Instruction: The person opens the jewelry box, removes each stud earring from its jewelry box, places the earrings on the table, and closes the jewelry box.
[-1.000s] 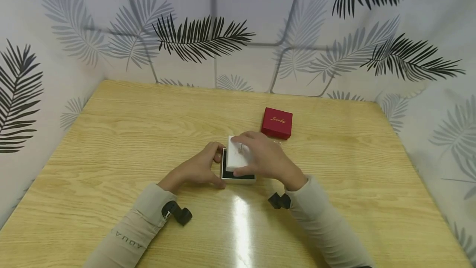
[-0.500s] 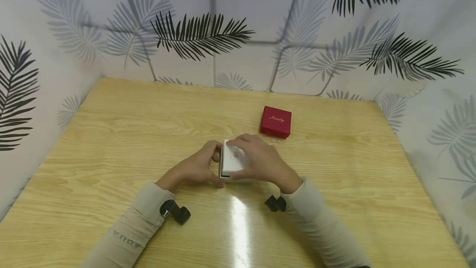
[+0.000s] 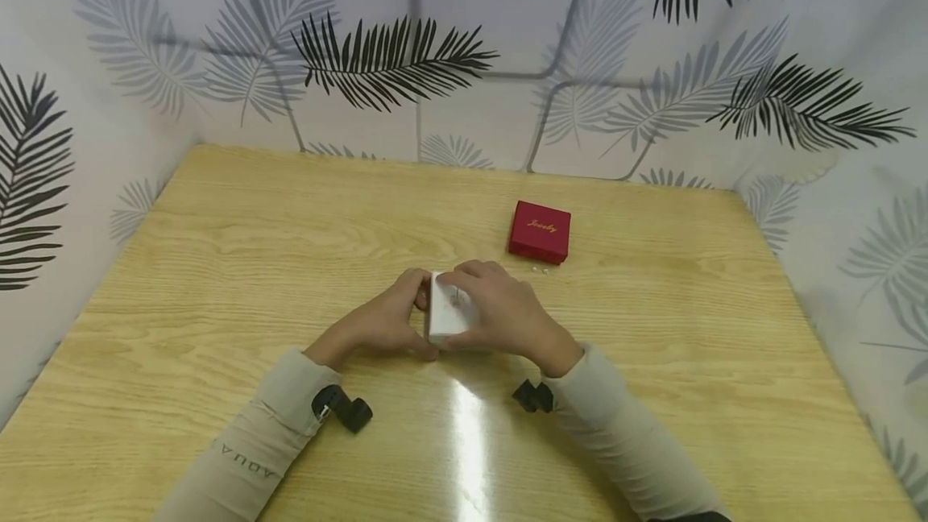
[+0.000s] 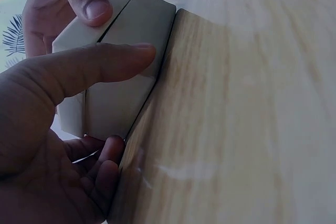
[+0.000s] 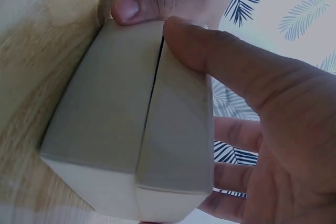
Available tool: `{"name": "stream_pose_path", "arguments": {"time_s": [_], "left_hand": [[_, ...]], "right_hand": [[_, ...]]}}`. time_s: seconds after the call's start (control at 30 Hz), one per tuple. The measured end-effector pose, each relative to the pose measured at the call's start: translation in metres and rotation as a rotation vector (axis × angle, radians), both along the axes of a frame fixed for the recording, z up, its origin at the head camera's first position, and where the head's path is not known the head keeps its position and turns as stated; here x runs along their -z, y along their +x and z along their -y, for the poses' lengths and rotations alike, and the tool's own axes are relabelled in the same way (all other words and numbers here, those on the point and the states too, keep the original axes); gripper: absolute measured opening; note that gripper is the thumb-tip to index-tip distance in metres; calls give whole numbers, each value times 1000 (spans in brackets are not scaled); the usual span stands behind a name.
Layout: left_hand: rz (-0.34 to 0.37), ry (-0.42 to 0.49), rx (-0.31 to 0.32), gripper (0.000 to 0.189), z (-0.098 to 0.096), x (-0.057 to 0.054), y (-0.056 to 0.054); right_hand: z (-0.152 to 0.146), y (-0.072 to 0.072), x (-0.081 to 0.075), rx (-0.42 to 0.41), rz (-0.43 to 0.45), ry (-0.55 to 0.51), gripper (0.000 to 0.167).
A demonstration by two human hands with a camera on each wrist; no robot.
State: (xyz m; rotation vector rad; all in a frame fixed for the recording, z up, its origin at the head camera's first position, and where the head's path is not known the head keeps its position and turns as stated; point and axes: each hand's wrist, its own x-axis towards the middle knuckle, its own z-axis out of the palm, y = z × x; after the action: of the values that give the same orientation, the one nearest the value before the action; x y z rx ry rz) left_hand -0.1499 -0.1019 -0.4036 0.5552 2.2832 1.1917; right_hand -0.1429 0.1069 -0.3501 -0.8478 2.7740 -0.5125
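Note:
A small white box stands on the wooden table in front of me, its lid (image 3: 445,321) resting on its base (image 5: 100,98). A thin dark seam runs between the two parts in both wrist views. My left hand (image 3: 387,319) grips the base from the left, thumb on the near side and fingers round the far side. From the right, my right hand (image 3: 503,314) holds the lid between its thumb and fingers, and it covers part of the top. A small pinkish mark with a dark stroke shows on the lid. The inside of the box is hidden.
Behind my right hand lies a red box (image 3: 540,230) with gold "Jewelry" lettering. Two tiny shiny pieces (image 3: 545,271) lie just in front of it, too small to make out. A leaf-patterned covering (image 3: 464,127) closes off the table's back and sides.
My right hand has moved the lid slightly left and down onto the base, and the dark inside has gone out of sight. My left hand keeps its hold on the base.

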Motion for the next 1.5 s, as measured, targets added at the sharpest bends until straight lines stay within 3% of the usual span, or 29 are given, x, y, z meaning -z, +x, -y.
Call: {"name": "stream_pose_path", "arguments": {"time_s": [0.23,0.53,1.5], "left_hand": [[5,6,-3,95,-1,0,1],[7,1,-12,95,-1,-2,2],[-37,11,4,96,0,0,1]], "right_hand": [[-1,1,0,-25,22,17,75],[-10,-4,-5,-117,95,-46,73],[-11,-5,0,-133,71,-35,74]]}}
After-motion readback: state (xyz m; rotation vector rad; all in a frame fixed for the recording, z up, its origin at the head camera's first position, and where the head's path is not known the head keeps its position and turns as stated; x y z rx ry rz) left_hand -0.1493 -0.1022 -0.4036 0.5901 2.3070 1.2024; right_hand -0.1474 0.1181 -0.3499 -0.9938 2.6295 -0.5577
